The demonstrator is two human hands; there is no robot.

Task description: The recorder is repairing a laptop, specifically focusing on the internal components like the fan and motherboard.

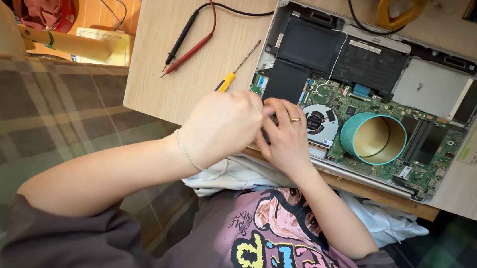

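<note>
We have both hands together at the near-left corner of the opened grey laptop (381,77), its green circuit board bared on the pale wooden worktop (158,69). Our left hand (222,128) is curled; around what, we cannot tell. Our right hand (287,138) presses its fingers on the board beside the round fan (319,122). Here we should work lightly, wrists braced. A glossy teal-rimmed ring (373,138) rests on the board; a yellow-handled screwdriver (233,73) lies just beside.

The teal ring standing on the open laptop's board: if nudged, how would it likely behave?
The teal ring looks hollow and thin-walled, so probably light and easily shifted. It seems to rest on its flat rim, so it would likely slide rather than roll. The circuit board beneath is uneven, so it might tip.
</note>
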